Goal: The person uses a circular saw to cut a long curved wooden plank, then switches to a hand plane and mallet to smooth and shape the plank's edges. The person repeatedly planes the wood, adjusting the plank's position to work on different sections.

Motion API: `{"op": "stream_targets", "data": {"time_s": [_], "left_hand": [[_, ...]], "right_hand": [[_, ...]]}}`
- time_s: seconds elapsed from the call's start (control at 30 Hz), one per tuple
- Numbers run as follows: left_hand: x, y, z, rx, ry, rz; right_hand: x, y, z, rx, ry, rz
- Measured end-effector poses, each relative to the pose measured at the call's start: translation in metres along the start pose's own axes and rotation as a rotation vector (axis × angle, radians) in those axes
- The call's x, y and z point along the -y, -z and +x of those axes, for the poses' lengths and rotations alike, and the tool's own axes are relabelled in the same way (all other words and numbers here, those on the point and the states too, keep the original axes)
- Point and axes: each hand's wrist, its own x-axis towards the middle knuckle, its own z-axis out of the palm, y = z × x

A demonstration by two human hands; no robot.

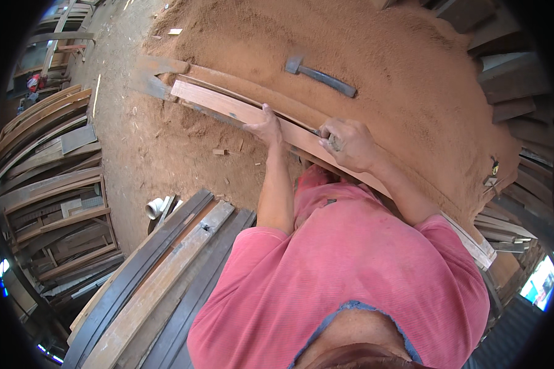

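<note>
A long, pale reddish wooden board [218, 103] runs slantwise in front of me, from the upper left down to the right. My left hand [268, 128] grips its near edge, thumb up over the top face. Farther right, my right hand [349, 144] is closed round a small tool, and only its thin dark tip [316, 131] shows, resting at the board's far edge. The fist hides the rest, so its kind cannot be told. Beyond the board, a hammer [326, 80] with a dark handle lies on the sawdust.
A deep heap of brown sawdust [400, 74] spreads beyond the board. Planks [160, 289] are stacked at my near left, beside a white pipe [154, 208]. More timber [55, 190] is piled along the far left, and dark boards [514, 86] stand at the right.
</note>
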Motion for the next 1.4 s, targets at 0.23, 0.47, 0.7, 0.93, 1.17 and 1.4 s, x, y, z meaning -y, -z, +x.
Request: {"op": "stream_targets", "data": {"time_s": [0.23,0.47,0.7,0.93,1.17,1.4], "left_hand": [[0.037,-0.009,0.015,-0.081,-0.115,-0.008],[-0.006,-0.006,-0.006,-0.070,-0.059,0.042],[0.012,-0.013,0.008,-0.102,-0.083,0.077],[0.024,-0.018,0.022,-0.095,-0.082,0.053],[0.021,-0.012,0.016,-0.038,-0.029,0.057],[0.022,-0.013,0.015,-0.022,-0.043,0.001]], "right_hand": [[-0.026,0.020,0.023,0.044,0.007,0.246],[-0.087,0.040,0.061,0.129,-0.081,0.518],[-0.126,0.045,0.087,0.234,-0.176,0.785],[-0.060,0.044,0.056,0.265,0.071,0.216],[0.011,0.051,-0.044,0.204,-0.060,-0.138],[0.023,0.087,-0.133,0.208,-0.375,-0.157]]}}
